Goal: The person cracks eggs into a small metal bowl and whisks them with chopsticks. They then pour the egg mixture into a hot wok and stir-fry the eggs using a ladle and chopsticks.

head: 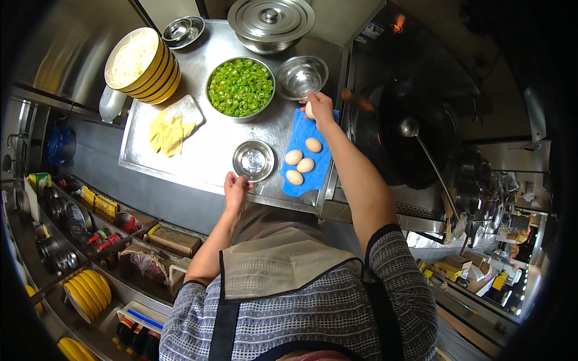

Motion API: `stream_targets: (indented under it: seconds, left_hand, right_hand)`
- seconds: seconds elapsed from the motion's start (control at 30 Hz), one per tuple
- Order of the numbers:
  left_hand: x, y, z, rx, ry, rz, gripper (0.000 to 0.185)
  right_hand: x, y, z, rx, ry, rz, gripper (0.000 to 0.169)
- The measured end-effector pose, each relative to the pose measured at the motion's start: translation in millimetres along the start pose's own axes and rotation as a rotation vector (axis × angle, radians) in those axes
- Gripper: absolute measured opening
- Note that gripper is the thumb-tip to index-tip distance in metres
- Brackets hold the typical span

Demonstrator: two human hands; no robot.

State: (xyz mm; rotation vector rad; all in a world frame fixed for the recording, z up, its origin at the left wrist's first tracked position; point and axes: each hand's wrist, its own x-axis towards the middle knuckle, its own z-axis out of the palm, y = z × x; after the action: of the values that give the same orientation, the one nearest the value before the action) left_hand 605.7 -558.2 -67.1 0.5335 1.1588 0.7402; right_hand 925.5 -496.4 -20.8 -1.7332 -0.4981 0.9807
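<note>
My right hand (319,107) holds an egg (309,110) over the far end of a blue cloth (316,180). Several more eggs (293,157) lie on that cloth, nearer to me. With its fingertips my left hand (236,188) grips the near rim of a small steel bowl (254,160), in which no food shows. Just beyond my right fingers stands a larger steel bowl (301,77). To its left is a steel basin full of sliced green peppers (240,88).
A lidded steel pot (271,20), stacked yellow bowls (143,67) with pale strands on top and a yellow cloth (170,133) share the steel worktop (212,144). At right, a dark wok (417,144) holds a long-handled ladle (410,127). Shelves with bottles and plates lie at lower left.
</note>
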Motion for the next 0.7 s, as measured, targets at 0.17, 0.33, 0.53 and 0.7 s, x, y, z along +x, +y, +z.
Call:
stream_targets:
  seconds: [0.17,0.33,0.53,0.7]
  left_hand:
    - [9.8,3.5,0.7,0.003,-0.043,0.015,0.019]
    - [21.6,20.2,21.0,0.028,-0.114,0.055,0.019]
    - [29.9,31.1,57.2,0.072,-0.191,0.092,0.019]
    - [31.3,37.4,95.4,0.160,-0.344,0.150,0.016]
  right_hand:
    - [-6.4,5.4,-12.4,0.093,-0.031,0.142,0.038]
    - [-6.4,36.1,-42.0,-0.060,0.250,0.181,0.032]
    - [-4.3,47.6,-64.2,-0.241,0.445,0.274,0.024]
    - [6.6,64.7,-71.9,-0.196,0.254,0.278,0.019]
